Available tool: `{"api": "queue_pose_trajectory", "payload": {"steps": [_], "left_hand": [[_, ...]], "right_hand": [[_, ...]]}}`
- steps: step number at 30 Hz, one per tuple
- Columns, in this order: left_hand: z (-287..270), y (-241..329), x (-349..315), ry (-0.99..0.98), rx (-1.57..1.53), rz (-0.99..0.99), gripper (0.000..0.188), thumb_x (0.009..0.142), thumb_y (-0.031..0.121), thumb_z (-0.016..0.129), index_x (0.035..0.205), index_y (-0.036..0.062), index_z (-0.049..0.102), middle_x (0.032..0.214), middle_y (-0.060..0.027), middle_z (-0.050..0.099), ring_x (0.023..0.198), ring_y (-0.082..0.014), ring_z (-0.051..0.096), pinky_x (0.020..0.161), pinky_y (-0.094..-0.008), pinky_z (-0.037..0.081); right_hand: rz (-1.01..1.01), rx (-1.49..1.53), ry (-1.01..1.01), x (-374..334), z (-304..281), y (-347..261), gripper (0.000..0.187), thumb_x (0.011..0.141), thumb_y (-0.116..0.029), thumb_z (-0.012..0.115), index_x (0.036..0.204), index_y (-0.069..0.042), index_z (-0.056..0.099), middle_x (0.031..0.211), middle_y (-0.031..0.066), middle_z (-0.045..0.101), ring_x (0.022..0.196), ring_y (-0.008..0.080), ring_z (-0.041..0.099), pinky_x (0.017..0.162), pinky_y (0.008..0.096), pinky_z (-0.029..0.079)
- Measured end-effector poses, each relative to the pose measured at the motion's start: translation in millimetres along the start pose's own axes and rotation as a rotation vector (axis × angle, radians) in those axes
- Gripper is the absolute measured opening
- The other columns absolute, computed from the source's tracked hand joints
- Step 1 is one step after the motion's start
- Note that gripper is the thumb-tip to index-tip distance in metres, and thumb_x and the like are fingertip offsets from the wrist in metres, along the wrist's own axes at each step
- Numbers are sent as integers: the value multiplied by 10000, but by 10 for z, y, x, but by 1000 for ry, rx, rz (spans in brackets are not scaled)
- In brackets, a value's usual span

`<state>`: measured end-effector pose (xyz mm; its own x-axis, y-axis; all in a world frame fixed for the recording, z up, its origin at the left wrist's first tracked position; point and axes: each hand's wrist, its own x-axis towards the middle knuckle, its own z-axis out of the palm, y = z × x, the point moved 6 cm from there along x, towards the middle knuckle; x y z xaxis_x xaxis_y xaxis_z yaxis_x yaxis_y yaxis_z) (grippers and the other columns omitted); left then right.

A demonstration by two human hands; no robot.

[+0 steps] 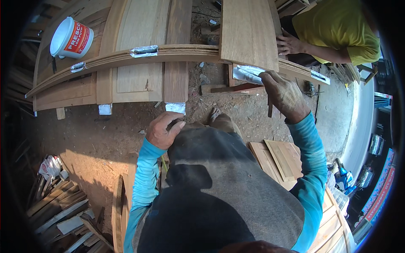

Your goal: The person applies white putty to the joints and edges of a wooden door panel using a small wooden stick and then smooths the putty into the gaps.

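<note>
My right hand [286, 93] is closed at the white-coated end [248, 73] of a wooden board [249, 29]; what its fingers hold is hidden. My left hand [163, 130] has its fingers curled, thumb toward them, just below another white-coated board end [175, 108]. I cannot make out whether something small is in it. Between me and the panels a long wooden rail [190, 50] lies across the boards, with white, wet-looking patches on its edge. A panelled wooden door [141, 78] lies behind and under it at the left.
A white bucket with a red label [76, 40] stands on the panels at the far left. At the far right, a person in a yellow shirt [337, 31] rests a hand [289, 44] by the board. Scrap wood [63, 211] is piled lower left; more panels [280, 162] lie lower right.
</note>
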<state>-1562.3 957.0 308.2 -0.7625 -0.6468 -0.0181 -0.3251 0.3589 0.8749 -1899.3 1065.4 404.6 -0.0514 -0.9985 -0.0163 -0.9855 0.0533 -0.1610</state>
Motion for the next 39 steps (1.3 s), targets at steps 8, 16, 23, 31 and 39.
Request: {"api": "queue_pose_trajectory", "payload": {"steps": [8, 16, 23, 31, 39], "left_hand": [[767, 345, -57, 119, -68, -74, 261, 961, 132, 769, 1181, -7, 758, 1141, -196, 767, 1080, -344, 745, 945, -407, 574], [1076, 511, -44, 138, -53, -63, 308, 964, 191, 787, 1188, -16, 743, 1127, -226, 750, 1046, -407, 730, 906, -458, 578], [1122, 336, -112, 221, -41, -98, 292, 974, 195, 778, 1174, -15, 743, 1146, -217, 752, 1062, -399, 731, 923, -451, 581], [1310, 494, -31, 254, -34, -30, 288, 952, 220, 798, 1157, 27, 738, 1111, -195, 751, 1031, -400, 721, 890, -460, 580], [1625, 318, -136, 301, -115, -27, 319, 940, 260, 812, 1146, 29, 737, 1100, -190, 750, 1017, -410, 719, 878, -481, 577]], "right_hand": [[-47, -109, -35, 44, 5, 543, 204, 947, -70, 640, 1145, -58, 593, 922, 159, 666, 794, 385, 726, 668, 491, 571], [-124, -60, 49, 69, 71, 510, 204, 970, -91, 655, 1144, -57, 554, 910, 154, 678, 854, 380, 728, 711, 493, 574], [-114, 81, 2, -238, -275, 405, 437, 981, -106, 668, 1415, -80, 638, 958, 180, 613, 892, 359, 649, 765, 490, 541], [-484, -402, 11, 353, -228, -3, 500, 948, -137, 712, 1443, -118, 649, 989, 109, 585, 945, 278, 618, 831, 430, 534], [-632, -787, -54, 112, -297, 62, 384, 894, -141, 711, 1266, -53, 676, 1001, 80, 611, 995, 240, 648, 845, 370, 546]]}}
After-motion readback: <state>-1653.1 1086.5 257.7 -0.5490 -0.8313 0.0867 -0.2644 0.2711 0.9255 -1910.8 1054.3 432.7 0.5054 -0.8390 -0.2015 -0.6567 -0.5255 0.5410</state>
